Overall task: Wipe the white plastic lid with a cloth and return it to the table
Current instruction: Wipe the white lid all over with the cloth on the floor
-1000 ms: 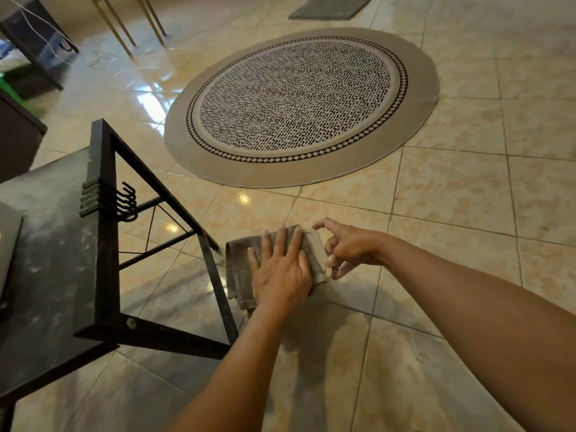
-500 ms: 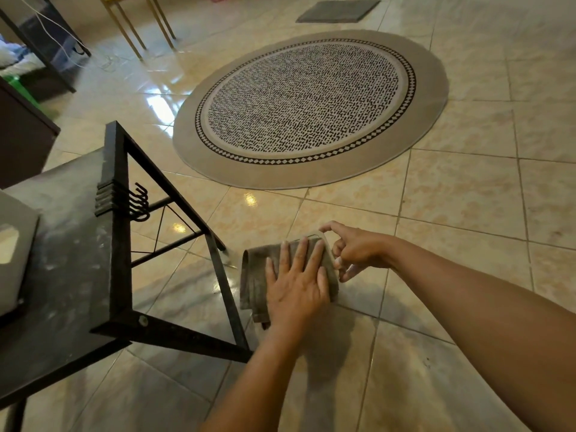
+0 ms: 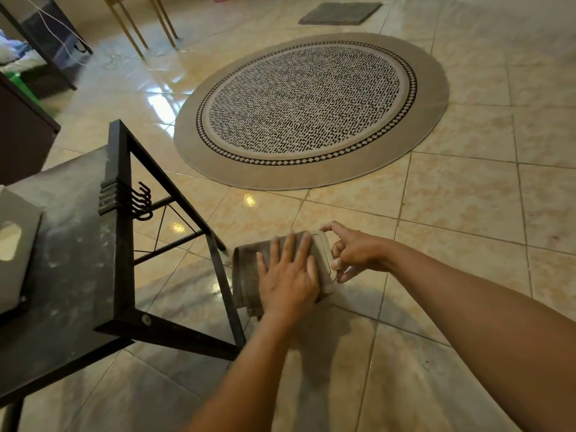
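My left hand presses flat, fingers spread, holding a grey cloth on the white plastic lid. My right hand pinches the lid's edge, in mid-air beyond the table corner. Pressing harder could pop it loose onto the tiled floor.

Left hand lies flat, fingers spread (palm down); right hand pinches with curled fingertips, both forearms extended forward.

We see a glossy beige tile floor with a round patterned rug, a grey mat beyond, and a dark table at left.
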